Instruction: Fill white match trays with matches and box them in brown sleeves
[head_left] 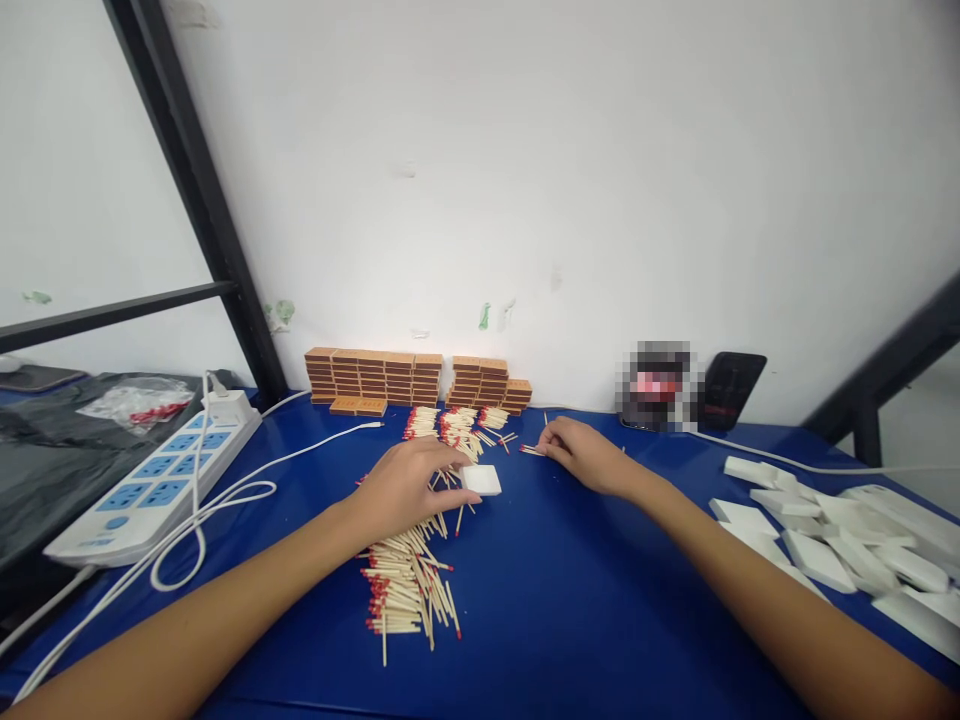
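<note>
Forearms (210,620) reach in from both lower corners over the blue tabletop (570,620). Between them lies a pile of loose matches (401,590), red-tipped, running partly beneath the left hand (409,485). That hand is clamped on a white tray (481,480) just beside the pile, thumb in front, fingers behind. Apart from the tray, the right hand (581,455) pinches a few matchsticks (530,450). Farther back, more matches sit before stacked boxes (375,380) near the wall (600,200). Other trays (821,560) lie heaped at right; a power strip (157,490) lies at left.
</note>
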